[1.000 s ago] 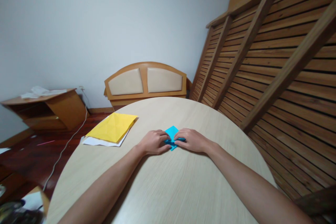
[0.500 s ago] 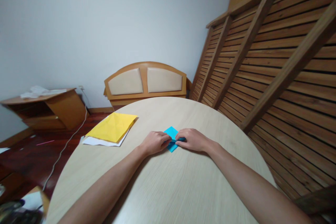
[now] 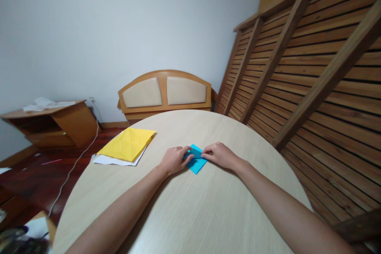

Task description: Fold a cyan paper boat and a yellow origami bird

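Note:
A small folded piece of blue paper [image 3: 196,162] lies on the round light-wood table [image 3: 190,210], a little beyond its middle. My left hand [image 3: 174,159] presses on the paper's left edge with its fingertips. My right hand [image 3: 219,154] pinches a flap at the paper's upper right side. Both hands touch the paper and lie low on the tabletop. Part of the paper is hidden under my fingers.
A yellow paper sheet [image 3: 128,143] lies over white sheets [image 3: 113,161] at the table's left rim. A slatted wooden frame [image 3: 312,67] leans along the right. Behind the table stand a padded headboard [image 3: 164,92] and a low wooden cabinet [image 3: 50,124]; a cable [image 3: 74,166] runs across the floor.
My right hand has moved back up the paper, leaving more of the blue sheet's near corner in view. My left hand has shifted slightly toward the paper's left edge.

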`<state>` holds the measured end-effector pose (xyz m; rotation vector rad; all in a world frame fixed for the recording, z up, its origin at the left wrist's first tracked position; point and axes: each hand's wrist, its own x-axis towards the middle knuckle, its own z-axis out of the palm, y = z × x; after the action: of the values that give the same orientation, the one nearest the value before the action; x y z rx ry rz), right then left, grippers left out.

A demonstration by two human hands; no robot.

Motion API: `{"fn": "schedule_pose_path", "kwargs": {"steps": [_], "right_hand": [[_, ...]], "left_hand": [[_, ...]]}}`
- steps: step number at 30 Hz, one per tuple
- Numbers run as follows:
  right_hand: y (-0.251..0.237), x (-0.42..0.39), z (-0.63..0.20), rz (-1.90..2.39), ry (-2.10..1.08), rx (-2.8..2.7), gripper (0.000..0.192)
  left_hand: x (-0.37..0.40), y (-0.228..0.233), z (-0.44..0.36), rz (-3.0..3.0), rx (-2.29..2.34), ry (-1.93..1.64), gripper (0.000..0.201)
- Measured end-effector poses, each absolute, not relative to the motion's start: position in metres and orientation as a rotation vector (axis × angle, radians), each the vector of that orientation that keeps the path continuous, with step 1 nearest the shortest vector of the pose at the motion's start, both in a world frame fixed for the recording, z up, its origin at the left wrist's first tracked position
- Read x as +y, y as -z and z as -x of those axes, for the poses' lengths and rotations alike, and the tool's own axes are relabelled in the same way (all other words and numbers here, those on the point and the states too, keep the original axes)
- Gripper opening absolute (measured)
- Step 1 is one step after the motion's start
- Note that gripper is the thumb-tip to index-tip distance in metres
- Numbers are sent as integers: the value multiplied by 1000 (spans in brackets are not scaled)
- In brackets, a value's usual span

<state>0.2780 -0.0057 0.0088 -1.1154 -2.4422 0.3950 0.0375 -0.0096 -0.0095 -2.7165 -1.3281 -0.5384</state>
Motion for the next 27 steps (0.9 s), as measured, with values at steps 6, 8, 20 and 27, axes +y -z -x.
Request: {"fn": "schedule_pose_path", "kwargs": {"steps": [6, 8, 20, 27], "right_hand": [[-6, -4, -275, 1189, -343, -2358, 25], [-4, -3, -275, 1182, -378, -2348, 25], [3, -1, -267, 1311, -275, -2330, 27], [10, 2, -265, 1328, -235, -2309, 23]], "left_hand": [[-8, 7, -38, 2712, -1580, 621, 32], [-7, 7, -37, 2706, -1632, 648, 34], [-4, 14, -33, 2672, -1536, 643, 36], [-3, 16, -31, 2684, -1447, 578, 31]]}}
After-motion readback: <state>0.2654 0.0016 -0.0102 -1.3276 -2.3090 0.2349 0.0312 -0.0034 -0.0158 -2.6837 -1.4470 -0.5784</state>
